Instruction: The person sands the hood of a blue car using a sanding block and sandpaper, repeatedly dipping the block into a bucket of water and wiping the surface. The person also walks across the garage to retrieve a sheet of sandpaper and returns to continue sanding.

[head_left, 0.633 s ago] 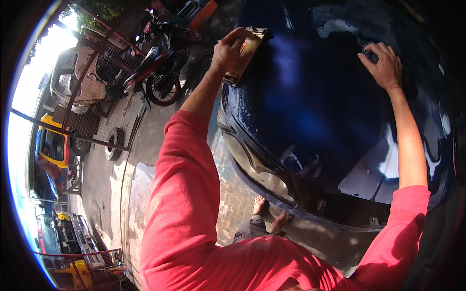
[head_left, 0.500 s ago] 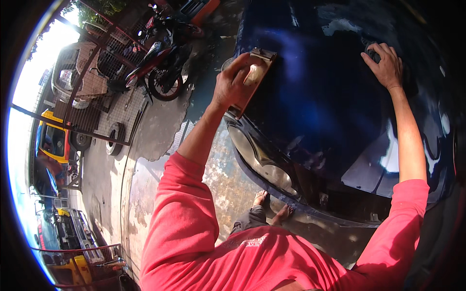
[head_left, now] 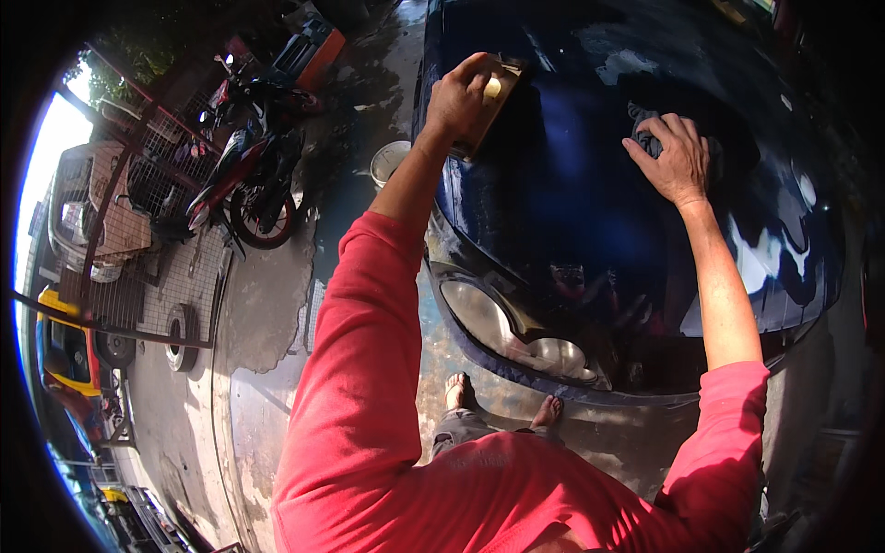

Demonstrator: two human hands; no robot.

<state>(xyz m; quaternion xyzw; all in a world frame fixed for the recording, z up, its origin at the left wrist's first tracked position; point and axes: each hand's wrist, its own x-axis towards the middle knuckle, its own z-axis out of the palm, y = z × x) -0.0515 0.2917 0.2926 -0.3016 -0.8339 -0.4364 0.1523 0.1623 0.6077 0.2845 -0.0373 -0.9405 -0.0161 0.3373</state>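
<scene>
The dark blue car hood [head_left: 581, 203] fills the right half of the view, wet in patches. My left hand [head_left: 454, 106] grips a long, narrow block tool [head_left: 498, 92] lying along the hood's left edge. My right hand [head_left: 675, 158] has curled fingers over a bunched dark grey cloth [head_left: 645, 120] resting on the middle of the hood. The car's headlight [head_left: 475, 313] is below, at the front corner, above my feet in sandals.
A parked motorcycle [head_left: 253, 157] stands at the left beside a metal mesh fence [head_left: 157, 286]. A loose tire [head_left: 182, 336] stands on the concrete ground [head_left: 253, 424]. A pale bucket [head_left: 387, 157] is beside the car, and an orange-red box [head_left: 318, 60] lies farther back.
My left hand has moved back and forth along the hood edge, now farther forward than half a second ago. My right hand and cloth sit more to the left. The view has shifted.
</scene>
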